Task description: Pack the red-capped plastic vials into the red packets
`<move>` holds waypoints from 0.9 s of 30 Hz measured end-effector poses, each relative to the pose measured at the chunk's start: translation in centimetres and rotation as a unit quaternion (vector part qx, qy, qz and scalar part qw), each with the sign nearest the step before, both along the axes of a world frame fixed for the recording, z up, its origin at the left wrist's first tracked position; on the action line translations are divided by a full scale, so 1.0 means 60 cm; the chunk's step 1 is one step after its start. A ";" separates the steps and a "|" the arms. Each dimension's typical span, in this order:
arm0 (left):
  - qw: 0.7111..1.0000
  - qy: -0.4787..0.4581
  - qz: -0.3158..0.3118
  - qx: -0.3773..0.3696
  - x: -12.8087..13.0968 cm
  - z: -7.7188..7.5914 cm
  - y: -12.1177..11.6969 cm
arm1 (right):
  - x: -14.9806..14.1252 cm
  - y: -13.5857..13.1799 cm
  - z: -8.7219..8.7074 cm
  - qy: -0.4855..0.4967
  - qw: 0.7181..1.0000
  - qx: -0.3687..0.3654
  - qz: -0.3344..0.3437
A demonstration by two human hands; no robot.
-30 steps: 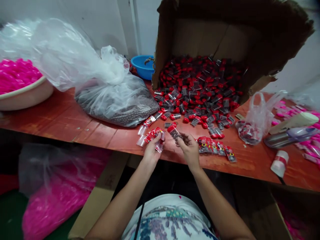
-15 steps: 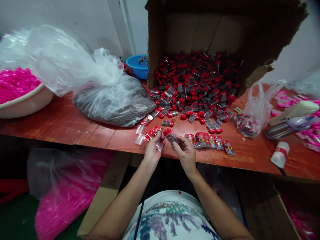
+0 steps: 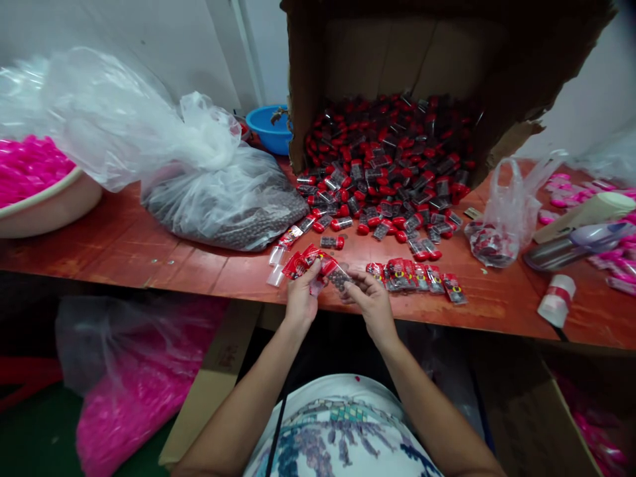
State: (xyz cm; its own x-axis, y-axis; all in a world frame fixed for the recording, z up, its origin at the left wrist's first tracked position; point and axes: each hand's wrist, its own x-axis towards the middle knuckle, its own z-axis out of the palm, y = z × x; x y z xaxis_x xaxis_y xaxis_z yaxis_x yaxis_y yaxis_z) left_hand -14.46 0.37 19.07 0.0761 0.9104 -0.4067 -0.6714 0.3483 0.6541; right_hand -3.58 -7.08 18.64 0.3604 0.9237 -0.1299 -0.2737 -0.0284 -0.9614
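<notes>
Close together over the table's front edge, my left hand (image 3: 302, 301) and my right hand (image 3: 375, 306) are both closed. A fan of red printed plastic sleeves (image 3: 312, 254) is pinched in my left fingers. My right fingers grip a small clear bottle (image 3: 340, 278) of dark pellets, its red end against the sleeves. Red print now covers that end; I cannot tell how far it is inside a sleeve. Right of my hands lies a row of red-printed packets (image 3: 405, 275). Behind them a loose bottle (image 3: 331, 243) lies on its side, with more sleeves (image 3: 277, 255) to the left.
A torn cardboard box (image 3: 305, 86) spills a heap of red-capped bottles (image 3: 382, 165) onto the red table (image 3: 199, 275). A bag of dark pellets (image 3: 228, 199) sits left, before a blue basin (image 3: 271, 129). Rightward are a small plastic bag (image 3: 497, 232) and a white roll (image 3: 556, 301).
The bottle in my right hand has moved against the sleeves, and its red cap now shows under red print. My left hand keeps its pinch. The view has shifted slightly.
</notes>
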 end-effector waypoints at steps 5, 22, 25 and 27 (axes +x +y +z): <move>0.997 0.043 -0.038 0.053 -0.006 0.009 -0.008 | 0.010 -0.004 0.012 0.016 1.000 0.005 0.013; 0.987 0.109 -0.062 0.097 -0.013 0.017 -0.015 | 0.016 -0.028 0.000 -0.226 0.970 0.090 0.022; 0.989 0.080 -0.071 0.101 -0.013 0.021 -0.013 | 0.020 -0.031 0.000 -0.186 0.980 0.067 0.029; 0.989 0.071 -0.076 0.102 -0.012 0.022 -0.013 | 0.025 -0.034 0.001 -0.185 0.980 0.062 0.032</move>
State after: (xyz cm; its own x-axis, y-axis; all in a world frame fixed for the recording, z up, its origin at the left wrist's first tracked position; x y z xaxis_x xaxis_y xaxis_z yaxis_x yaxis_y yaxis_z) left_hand -15.19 -0.39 20.42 0.1747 0.9571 -0.2312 -0.5176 0.2890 0.8053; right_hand -2.07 -9.09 18.69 0.3033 0.9461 0.1137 0.0920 0.0896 -0.9917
